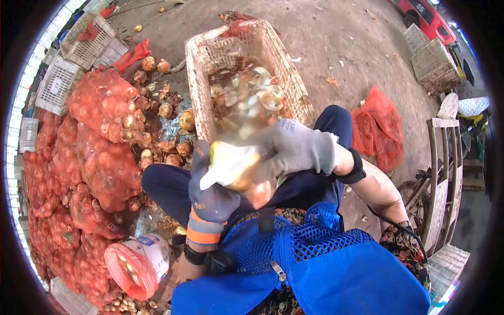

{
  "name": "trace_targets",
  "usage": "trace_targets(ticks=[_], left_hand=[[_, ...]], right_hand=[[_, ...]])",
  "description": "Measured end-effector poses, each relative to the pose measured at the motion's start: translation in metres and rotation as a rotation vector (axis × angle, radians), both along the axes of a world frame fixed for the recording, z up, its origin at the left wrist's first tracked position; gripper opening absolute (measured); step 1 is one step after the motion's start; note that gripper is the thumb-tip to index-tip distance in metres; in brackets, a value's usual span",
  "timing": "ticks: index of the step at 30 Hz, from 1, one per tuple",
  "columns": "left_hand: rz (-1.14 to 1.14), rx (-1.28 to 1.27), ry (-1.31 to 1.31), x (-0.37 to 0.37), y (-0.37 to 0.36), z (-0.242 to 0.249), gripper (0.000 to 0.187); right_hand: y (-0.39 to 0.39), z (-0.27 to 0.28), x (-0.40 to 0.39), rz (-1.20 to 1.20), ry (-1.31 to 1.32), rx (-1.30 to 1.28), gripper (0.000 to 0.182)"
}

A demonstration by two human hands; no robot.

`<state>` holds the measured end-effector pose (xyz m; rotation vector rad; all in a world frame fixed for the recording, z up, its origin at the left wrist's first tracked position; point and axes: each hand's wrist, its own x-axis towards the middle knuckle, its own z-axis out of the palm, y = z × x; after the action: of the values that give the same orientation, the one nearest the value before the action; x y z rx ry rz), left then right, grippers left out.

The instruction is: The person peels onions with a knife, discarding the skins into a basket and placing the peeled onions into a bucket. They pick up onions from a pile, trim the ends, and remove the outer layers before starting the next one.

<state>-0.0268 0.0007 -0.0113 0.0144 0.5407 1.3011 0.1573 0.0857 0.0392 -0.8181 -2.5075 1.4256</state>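
Note:
My left hand point(212, 197), in a grey glove with an orange band, is wrapped round a partly peeled onion point(231, 164) above my lap. A pale strip shows along the onion's lower left. In a light grey glove, my right hand point(296, 147) is curled against the onion's right side. Motion smears its fingers, and what they grip is hidden. Just below the onion is a pinkish-orange piece point(259, 194) that I cannot name. Beyond my hands stands a dirty white plastic crate point(191, 79), with onion peels point(257, 94) inside, partly blurred.
Red mesh sacks of onions point(105, 163) are piled on the left, beside loose onions point(187, 119). A bucket point(152, 254) with red mesh stands at lower left. Another red mesh bag point(375, 128) lies at right, near a wooden chair point(443, 168). More crates point(433, 63) stand behind.

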Motion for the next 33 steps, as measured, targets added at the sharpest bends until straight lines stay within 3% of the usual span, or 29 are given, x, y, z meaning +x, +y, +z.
trace_targets(ticks=[2,3,4,7,8,10,11,12,14,16,17,20,22,24,27,28,29,30,31,32,33], left_hand=[[-0.023,0.094,0.172,-0.003,0.006,-0.003,0.070],[-0.164,0.075,-0.132,-0.006,0.003,0.004,0.067],[-0.162,0.076,-0.131,-0.006,0.004,0.003,0.067],[-0.043,0.009,-0.016,-0.003,0.003,-0.007,0.062],[-0.001,-0.015,0.021,-0.002,0.002,-0.011,0.060],[0.091,-0.058,0.091,-0.001,0.000,-0.015,0.056],[0.016,-0.038,-0.126,-0.009,0.002,-0.010,0.053],[0.021,-0.032,-0.120,-0.009,0.004,-0.003,0.053],[0.263,-0.071,0.084,-0.006,0.003,0.010,0.055],[0.162,-0.003,0.047,-0.021,0.000,0.004,0.059],[0.227,0.002,0.080,-0.023,0.000,0.002,0.062],[0.274,0.095,0.171,-0.024,0.003,0.002,0.067],[0.332,0.208,0.326,-0.020,0.008,0.004,0.066],[0.305,0.254,0.323,-0.011,0.011,0.007,0.063],[0.340,0.315,0.363,-0.002,0.017,0.007,0.062],[0.355,0.376,0.722,-0.007,0.015,0.006,0.064],[0.377,0.454,1.074,-0.011,0.016,0.007,0.068],[0.420,0.546,1.411,-0.008,0.021,0.008,0.074],[0.420,0.590,1.391,0.000,0.020,0.015,0.077],[0.415,0.649,1.359,0.008,0.014,0.022,0.080],[0.346,0.636,1.337,0.005,0.012,0.018,0.079]], right_hand=[[-0.002,0.005,-0.003,-0.099,-0.192,0.071,0.062],[-0.002,0.012,-0.002,-0.079,-0.248,0.156,0.063],[-0.005,0.011,0.001,-0.077,-0.246,0.157,0.063],[-0.017,-0.001,0.006,-0.125,0.149,0.413,0.057],[-0.022,0.002,0.006,-0.122,0.151,0.409,0.057],[-0.034,0.015,0.009,0.175,-0.052,0.462,0.055],[-0.038,0.010,0.013,0.165,0.112,0.641,0.054],[-0.033,0.009,0.016,0.200,0.169,0.650,0.051],[-0.011,0.016,0.034,-0.137,0.183,0.658,0.051],[0.032,-0.005,0.037,-0.549,-0.335,0.716,0.056],[0.038,-0.012,0.042,-0.550,-0.330,0.725,0.056],[0.046,-0.014,0.043,-0.732,-0.443,0.653,0.066],[0.020,0.000,0.020,-0.649,-0.289,0.173,0.067],[0.004,-0.024,0.002,-0.463,0.234,-0.223,0.058],[-0.020,-0.012,-0.015,-0.475,0.449,-0.738,0.058],[-0.022,-0.002,-0.016,-0.475,0.469,-0.886,0.057],[-0.027,0.004,-0.016,-0.505,0.600,-0.894,0.057],[-0.029,-0.042,-0.024,-0.558,0.686,-0.840,0.057],[-0.029,-0.044,-0.020,-0.513,0.648,-0.606,0.070],[-0.030,-0.049,-0.012,-0.440,0.474,-0.705,0.077],[-0.034,-0.060,-0.015,-0.478,0.504,-0.694,0.070]])
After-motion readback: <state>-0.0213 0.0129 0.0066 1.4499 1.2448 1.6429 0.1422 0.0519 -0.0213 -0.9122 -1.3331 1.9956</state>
